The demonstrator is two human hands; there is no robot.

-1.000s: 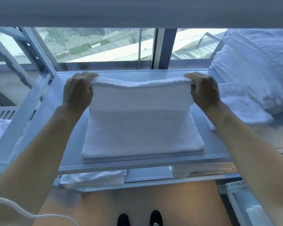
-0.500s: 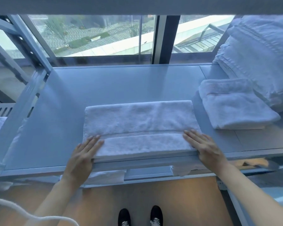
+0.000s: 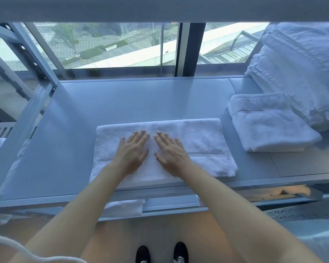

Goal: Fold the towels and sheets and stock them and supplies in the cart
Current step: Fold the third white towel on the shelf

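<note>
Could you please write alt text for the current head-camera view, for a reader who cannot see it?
Left hand and right hand press flat, side by side, on a folded white towel on a grey shelf. Another folded towel and stacked white linens lie to the right, before a window.

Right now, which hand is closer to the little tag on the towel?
The right hand is closer: the tag lies just off to its right, at the towel's near corner. The left hand lies farther left.
</note>
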